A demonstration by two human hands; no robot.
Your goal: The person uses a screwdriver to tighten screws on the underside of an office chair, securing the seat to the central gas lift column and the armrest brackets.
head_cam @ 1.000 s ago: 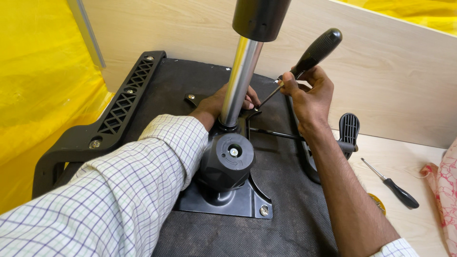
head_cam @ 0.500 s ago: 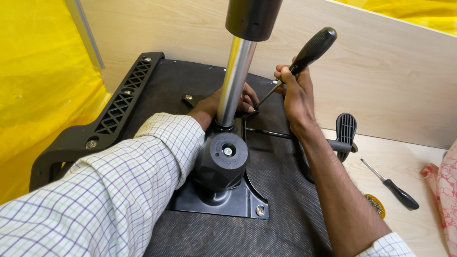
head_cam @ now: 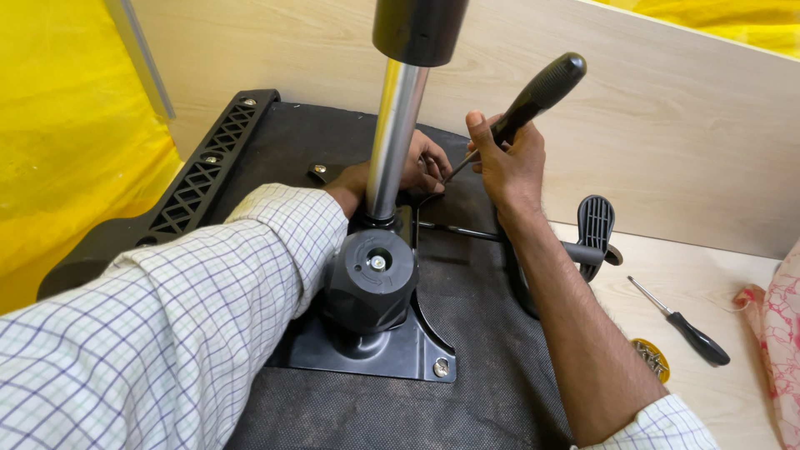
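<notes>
Right hand (head_cam: 508, 162) wrapped around black-handled screwdriver (head_cam: 533, 96), tip angled down toward left hand (head_cam: 408, 171), curled behind chrome column (head_cam: 393, 137), apparently steadying a fastener on upturned seat base (head_cam: 275, 133).

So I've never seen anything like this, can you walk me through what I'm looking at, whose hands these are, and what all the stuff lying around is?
This is one picture from a camera worn on a person's head, looking down at their own two arms. There is no machine here, only bare hands.

They work on an upturned office chair seat, its dark underside facing up. A black metal plate is screwed to it, with a round knob and a shiny steel column rising from it.

The right hand grips a screwdriver with a black handle, its tip angled down beside the column. The left hand reaches behind the column, fingers partly hidden, so I cannot tell what it holds.

On the pale wooden tabletop lie a second, smaller screwdriver, a yellow dish of screws and a pink patterned cloth.
</notes>
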